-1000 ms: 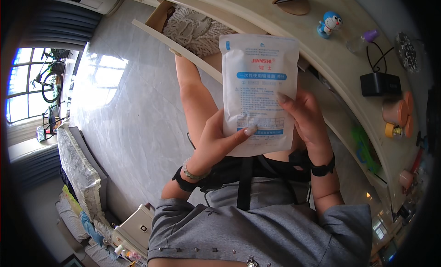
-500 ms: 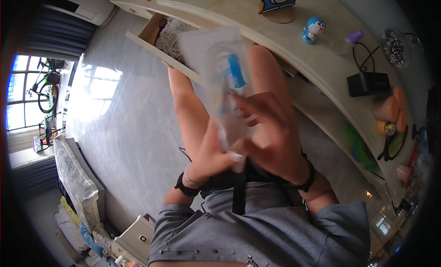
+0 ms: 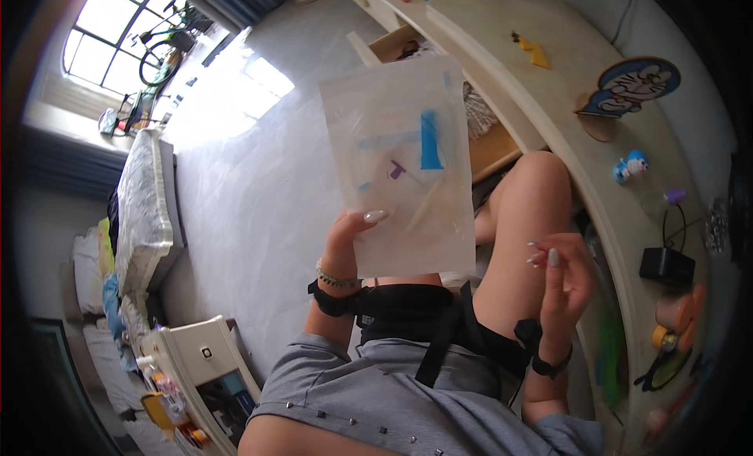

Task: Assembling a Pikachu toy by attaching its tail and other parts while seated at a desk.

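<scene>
Cream worktop [image 3: 549, 103] curves along my right. In front of me, the translucent packet [image 3: 392, 193] could tilt or slip, I think, because only my left hand [image 3: 343, 236] pinches its lower left edge; my right hand [image 3: 566, 272] stands apart, half curled, seemingly empty.

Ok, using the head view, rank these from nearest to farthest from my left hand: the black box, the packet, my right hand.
From the left hand:
1. Packet: in its grip.
2. Right hand: right of the packet.
3. Black box: farther right, on the counter.
</scene>
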`<state>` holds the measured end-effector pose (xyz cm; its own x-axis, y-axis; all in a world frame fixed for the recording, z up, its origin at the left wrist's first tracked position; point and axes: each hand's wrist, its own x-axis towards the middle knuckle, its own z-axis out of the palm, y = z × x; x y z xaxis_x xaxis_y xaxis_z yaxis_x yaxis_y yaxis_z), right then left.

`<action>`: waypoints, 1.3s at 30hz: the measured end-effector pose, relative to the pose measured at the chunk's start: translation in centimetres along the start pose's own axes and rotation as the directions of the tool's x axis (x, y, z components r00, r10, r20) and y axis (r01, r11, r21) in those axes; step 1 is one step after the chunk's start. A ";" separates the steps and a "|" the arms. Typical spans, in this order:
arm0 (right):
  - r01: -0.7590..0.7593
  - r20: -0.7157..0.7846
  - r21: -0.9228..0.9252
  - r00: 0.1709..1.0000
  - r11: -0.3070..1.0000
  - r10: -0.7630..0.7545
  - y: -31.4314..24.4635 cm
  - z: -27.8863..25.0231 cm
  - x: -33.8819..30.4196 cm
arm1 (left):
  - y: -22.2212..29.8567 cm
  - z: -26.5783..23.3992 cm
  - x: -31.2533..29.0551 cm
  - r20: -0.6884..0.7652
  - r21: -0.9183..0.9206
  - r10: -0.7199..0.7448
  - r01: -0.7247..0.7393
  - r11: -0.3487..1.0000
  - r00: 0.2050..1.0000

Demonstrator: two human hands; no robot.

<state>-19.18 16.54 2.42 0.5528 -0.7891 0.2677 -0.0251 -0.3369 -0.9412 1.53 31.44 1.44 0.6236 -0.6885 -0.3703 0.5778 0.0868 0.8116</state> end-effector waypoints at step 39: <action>0.063 0.349 0.132 0.931 0.989 -0.106 -0.9 5.2 3.5 | 0.4 0.8 -1.0 0.123 -0.127 0.154 -0.138 0.982 0.980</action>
<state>-12.86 16.74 3.13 0.8080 -0.5199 0.2771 0.1201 -0.3151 -0.9414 0.74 31.55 2.54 0.6359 -0.7498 -0.1826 0.5482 0.2723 0.7908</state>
